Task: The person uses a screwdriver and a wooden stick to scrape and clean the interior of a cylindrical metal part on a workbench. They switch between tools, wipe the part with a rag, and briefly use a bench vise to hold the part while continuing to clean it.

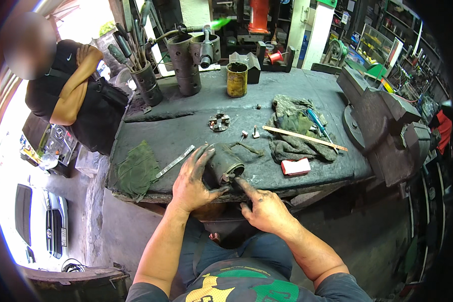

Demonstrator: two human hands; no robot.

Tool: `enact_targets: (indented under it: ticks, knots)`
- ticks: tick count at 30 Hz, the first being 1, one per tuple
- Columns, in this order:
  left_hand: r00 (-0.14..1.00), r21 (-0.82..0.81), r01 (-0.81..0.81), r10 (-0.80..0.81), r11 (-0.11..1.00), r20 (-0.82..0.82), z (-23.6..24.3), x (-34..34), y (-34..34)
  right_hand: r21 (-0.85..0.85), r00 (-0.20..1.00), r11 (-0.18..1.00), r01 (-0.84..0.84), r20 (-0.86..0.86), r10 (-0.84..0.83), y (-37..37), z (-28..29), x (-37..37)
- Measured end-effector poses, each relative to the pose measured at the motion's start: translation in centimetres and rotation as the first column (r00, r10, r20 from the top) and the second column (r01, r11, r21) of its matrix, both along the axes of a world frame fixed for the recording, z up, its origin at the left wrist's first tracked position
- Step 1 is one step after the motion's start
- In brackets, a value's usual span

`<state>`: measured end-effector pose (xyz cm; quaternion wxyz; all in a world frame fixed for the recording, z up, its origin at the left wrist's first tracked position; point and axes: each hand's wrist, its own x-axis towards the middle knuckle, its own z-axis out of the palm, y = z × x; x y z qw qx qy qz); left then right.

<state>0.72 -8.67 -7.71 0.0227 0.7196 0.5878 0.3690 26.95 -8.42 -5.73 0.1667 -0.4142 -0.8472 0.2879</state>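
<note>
A dark, dirty metal motor housing [223, 157], a short open cylinder, lies tilted at the near edge of the workbench. My left hand [190, 182] wraps round its left side, thumb under the near rim. My right hand [268, 210] has its index finger stretched out to small metal parts at the housing's open end; its thumb stands apart and the other fingers curl in. Whether the fingertip touches is too small to tell. Behind the housing are a dark strip [249, 148], two small blocks [255, 132] and a round metal plate with fittings [219, 122].
Left lie a green cloth [137, 168] and a metal strip [175, 161]. Right are a grey rag [282, 148], orange strip [304, 138], blue screwdriver [315, 120], red-white box [296, 167] and bench vise [372, 121]. A yellow can [237, 83] and tool holders [147, 84] stand behind; a person [68, 95] stands left.
</note>
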Motion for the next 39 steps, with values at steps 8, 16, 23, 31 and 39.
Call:
enact_targets:
  ticks: [8, 16, 23, 31, 39]
  knots:
    - [0.999, 0.008, 0.016, -0.016, 1.000, 0.039, -0.1, -0.2, 0.0, -0.101, 0.999, 0.995, 0.019, 0.030, -0.016, -0.5, 1.7, 0.4]
    - [0.995, 0.021, 0.056, -0.057, 0.998, 0.080, 0.2, -0.3, 0.0, -0.202, 0.997, 0.977, 0.066, -0.022, -0.072, -0.8, 2.0, 0.1]
    - [0.947, 0.154, 0.097, -0.139, 0.983, 0.291, 1.0, -3.7, -1.8, -0.181, 0.885, 0.972, 0.151, -0.414, -0.215, 1.9, 6.0, 2.9]
    - [0.896, -0.138, -0.436, 0.416, 0.889, -0.152, 0.6, -8.7, -1.4, -0.543, 0.450, 0.796, -0.267, -0.801, -0.395, 18.5, 15.8, -5.4]
    - [0.924, -0.082, -0.381, 0.380, 0.921, -0.028, -0.7, -9.4, -1.3, -0.663, 0.517, 0.676, -0.322, -0.721, -0.461, 27.9, 18.0, -17.2]
